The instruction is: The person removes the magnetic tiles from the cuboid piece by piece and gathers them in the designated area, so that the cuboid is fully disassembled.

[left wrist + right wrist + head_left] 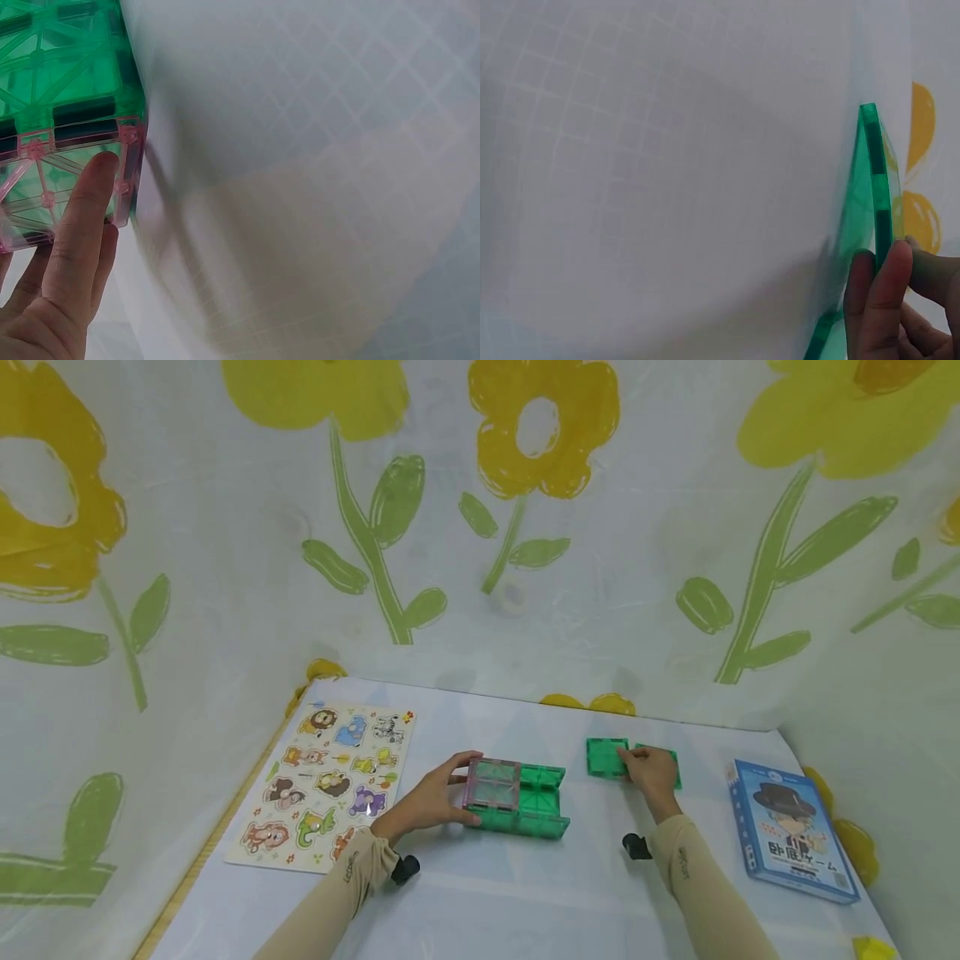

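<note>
My left hand (433, 797) grips the left end of a block of translucent magnetic tiles, thumb at the near corner and fingers at the far one. Green tiles (540, 802) form the block's floor and long walls, and a pink tile (496, 782) covers its left part. The left wrist view shows a fingertip against a pink end tile (64, 187). Over to the right, my right hand (654, 774) pinches a green square tile (604, 758) by its right edge; the right wrist view has this tile (877, 172) tilted up. Another green tile (677, 768) lies partly hidden behind that hand.
An animal picture puzzle board (330, 789) lies at the left of the white table (525, 893). On the right is a blue box (795, 831) with a hatted cartoon figure. A yellow piece (873, 948) sits at the near right corner. Flower-print cloth (600, 610) rises behind the table.
</note>
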The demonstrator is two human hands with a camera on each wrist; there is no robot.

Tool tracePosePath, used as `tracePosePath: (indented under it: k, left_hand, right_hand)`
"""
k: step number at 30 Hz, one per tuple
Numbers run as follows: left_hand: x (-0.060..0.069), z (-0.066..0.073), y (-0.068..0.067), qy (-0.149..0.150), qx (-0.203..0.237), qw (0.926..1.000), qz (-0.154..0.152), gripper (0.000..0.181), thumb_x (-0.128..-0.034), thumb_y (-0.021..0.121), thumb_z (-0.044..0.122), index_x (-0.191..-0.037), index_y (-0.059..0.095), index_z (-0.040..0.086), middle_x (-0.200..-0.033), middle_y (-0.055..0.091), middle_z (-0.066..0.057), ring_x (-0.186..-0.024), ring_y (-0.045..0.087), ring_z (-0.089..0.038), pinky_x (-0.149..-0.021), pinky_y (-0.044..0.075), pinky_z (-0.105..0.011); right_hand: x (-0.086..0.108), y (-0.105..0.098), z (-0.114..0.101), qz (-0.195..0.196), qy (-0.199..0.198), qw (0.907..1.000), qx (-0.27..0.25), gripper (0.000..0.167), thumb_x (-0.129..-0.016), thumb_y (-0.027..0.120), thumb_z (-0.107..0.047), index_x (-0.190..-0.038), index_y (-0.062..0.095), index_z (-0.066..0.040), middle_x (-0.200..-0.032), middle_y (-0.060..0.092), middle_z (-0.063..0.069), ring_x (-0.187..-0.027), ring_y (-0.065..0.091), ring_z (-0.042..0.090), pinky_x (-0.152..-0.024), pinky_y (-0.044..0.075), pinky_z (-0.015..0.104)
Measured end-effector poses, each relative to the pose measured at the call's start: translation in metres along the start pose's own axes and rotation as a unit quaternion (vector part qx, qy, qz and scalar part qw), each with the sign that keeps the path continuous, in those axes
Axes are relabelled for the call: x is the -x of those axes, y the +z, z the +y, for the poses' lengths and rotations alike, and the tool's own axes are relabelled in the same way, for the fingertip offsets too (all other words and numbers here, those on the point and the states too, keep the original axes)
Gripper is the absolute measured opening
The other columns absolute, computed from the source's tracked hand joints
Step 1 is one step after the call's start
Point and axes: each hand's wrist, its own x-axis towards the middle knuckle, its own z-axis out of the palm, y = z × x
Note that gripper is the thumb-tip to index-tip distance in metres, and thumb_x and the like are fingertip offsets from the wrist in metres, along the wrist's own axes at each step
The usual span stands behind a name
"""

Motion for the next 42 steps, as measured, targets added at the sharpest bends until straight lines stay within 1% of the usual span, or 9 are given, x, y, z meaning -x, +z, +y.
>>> tracePosePath:
  k: [8, 16, 20, 24, 27, 30, 35, 39, 42]
  left_hand:
    - [-0.002, 0.001, -0.003, 0.001, 0.003, 1.0000, 0.004, 0.101, -0.0731, 0.091, 0.019, -0.155, 0.032, 0.023, -0.160, 0.037, -0.013, -0.139, 0.048, -0.043, -0.115, 0.039, -0.061]
    - [-0.003, 0.000, -0.001, 0.003, 0.006, 1.0000, -0.005, 0.102, -0.0741, 0.090, 0.020, -0.157, 0.030, 0.021, -0.161, 0.035, -0.012, -0.141, 0.046, -0.042, -0.117, 0.037, -0.060]
    - [-0.004, -0.001, 0.001, 0.009, 0.005, 0.9999, -0.007, 0.103, -0.0744, 0.090, 0.020, -0.157, 0.029, 0.021, -0.162, 0.034, -0.014, -0.142, 0.043, -0.043, -0.118, 0.035, -0.062]
    - [-0.003, -0.002, 0.002, 0.005, 0.007, 0.9999, -0.008, 0.106, -0.0738, 0.090, 0.018, -0.158, 0.026, 0.023, -0.163, 0.031, -0.015, -0.144, 0.041, -0.043, -0.120, 0.031, -0.063]
    - [-0.004, -0.002, 0.005, 0.008, -0.005, 0.9999, -0.005, 0.108, -0.0734, 0.091, 0.019, -0.158, 0.024, 0.021, -0.162, 0.032, -0.015, -0.144, 0.041, -0.043, -0.120, 0.032, -0.062]
    - [-0.005, -0.002, 0.006, 0.012, -0.012, 0.9998, 0.001, 0.107, -0.0723, 0.091, 0.019, -0.157, 0.026, 0.018, -0.160, 0.035, -0.016, -0.142, 0.043, -0.042, -0.119, 0.034, -0.061]
    - [-0.005, -0.003, 0.005, 0.004, -0.014, 0.9999, 0.008, 0.104, -0.0697, 0.093, 0.020, -0.153, 0.031, 0.019, -0.156, 0.041, -0.015, -0.139, 0.047, -0.041, -0.116, 0.038, -0.059]
    - [-0.002, -0.004, 0.001, -0.003, -0.018, 0.9998, 0.004, 0.103, -0.0682, 0.094, 0.020, -0.151, 0.032, 0.021, -0.155, 0.042, -0.015, -0.138, 0.048, -0.041, -0.115, 0.039, -0.059]
    - [0.001, -0.005, -0.001, -0.005, -0.013, 0.9999, -0.005, 0.103, -0.0682, 0.094, 0.018, -0.151, 0.032, 0.021, -0.155, 0.041, -0.015, -0.138, 0.047, -0.042, -0.116, 0.039, -0.060]
  right_hand:
    - [-0.004, 0.002, -0.006, 0.014, -0.002, 0.9998, 0.017, 0.040, -0.096, 0.066, -0.022, -0.116, 0.064, 0.013, -0.115, 0.068, 0.032, -0.059, 0.064, 0.009, -0.055, 0.050, 0.022]
    - [0.000, 0.001, -0.003, 0.020, -0.007, 0.9996, 0.019, 0.035, -0.096, 0.066, -0.015, -0.115, 0.064, 0.014, -0.115, 0.067, 0.034, -0.069, 0.070, 0.021, -0.060, 0.054, 0.026]
    - [0.005, -0.001, -0.002, 0.024, -0.030, 0.9989, 0.028, 0.030, -0.096, 0.064, -0.011, -0.114, 0.065, 0.013, -0.113, 0.067, 0.033, -0.082, 0.071, 0.032, -0.063, 0.056, 0.030]
    - [0.014, 0.000, -0.007, -0.003, -0.079, 0.9955, 0.052, 0.031, -0.098, 0.062, -0.017, -0.115, 0.066, 0.008, -0.113, 0.069, 0.029, -0.099, 0.067, 0.039, -0.076, 0.058, 0.041]
    - [0.023, 0.003, -0.015, -0.038, -0.124, 0.9903, 0.049, 0.035, -0.101, 0.060, -0.026, -0.116, 0.068, 0.004, -0.115, 0.071, 0.025, -0.107, 0.065, 0.038, -0.085, 0.057, 0.046]
    - [0.033, 0.007, -0.024, -0.093, -0.158, 0.9831, -0.006, 0.043, -0.102, 0.058, -0.037, -0.119, 0.069, 0.001, -0.117, 0.072, 0.020, -0.110, 0.067, 0.035, -0.091, 0.059, 0.044]
    - [0.051, 0.014, -0.032, -0.199, -0.231, 0.9507, -0.052, 0.045, -0.100, 0.061, -0.039, -0.127, 0.067, -0.004, -0.124, 0.071, 0.015, -0.119, 0.066, 0.034, -0.097, 0.058, 0.044]
    - [0.061, 0.021, -0.033, -0.217, -0.292, 0.9308, -0.035, 0.033, -0.095, 0.069, -0.028, -0.122, 0.071, -0.009, -0.123, 0.072, 0.014, -0.117, 0.068, 0.036, -0.094, 0.059, 0.045]
    - [0.065, 0.024, -0.033, -0.208, -0.297, 0.9314, -0.031, 0.025, -0.094, 0.070, -0.023, -0.116, 0.074, -0.012, -0.119, 0.074, 0.012, -0.112, 0.070, 0.034, -0.090, 0.061, 0.043]
